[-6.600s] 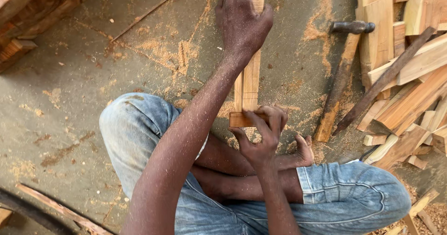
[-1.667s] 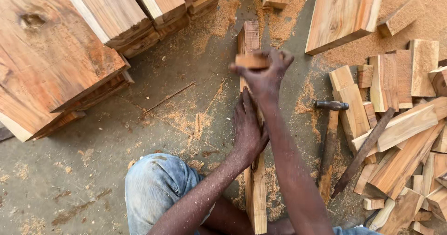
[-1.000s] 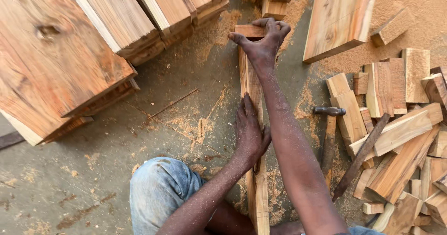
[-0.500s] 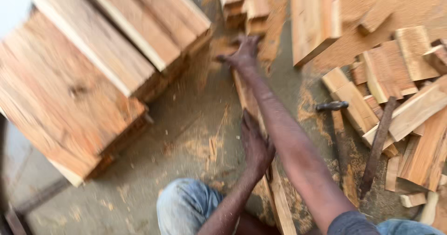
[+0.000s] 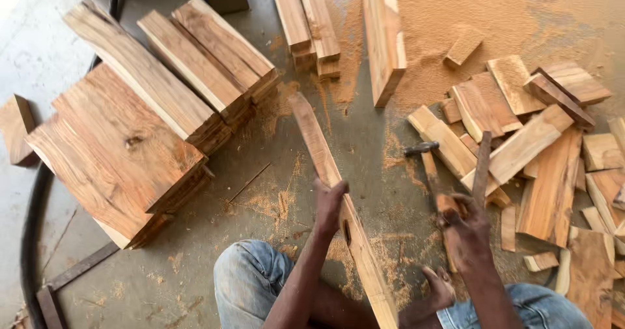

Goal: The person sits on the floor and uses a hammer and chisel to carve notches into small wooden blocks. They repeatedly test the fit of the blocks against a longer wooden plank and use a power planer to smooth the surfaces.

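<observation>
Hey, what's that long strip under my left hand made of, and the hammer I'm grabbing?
The long strip under your left hand looks like raw sawn wood: pale orange grain, unfinished. The hammer in your right hand seems to have a dark, probably metal head and a bare wooden handle.

My left hand (image 5: 329,202) reaches forward from between my knees, forearm stretched out, palm down and fingers curled, pressing flat. My right hand (image 5: 465,228) sits lower and to the right, fist closed tight in a grip, knuckles up, wrist bent slightly. Both arms are bare, and the hands are well apart.
</observation>
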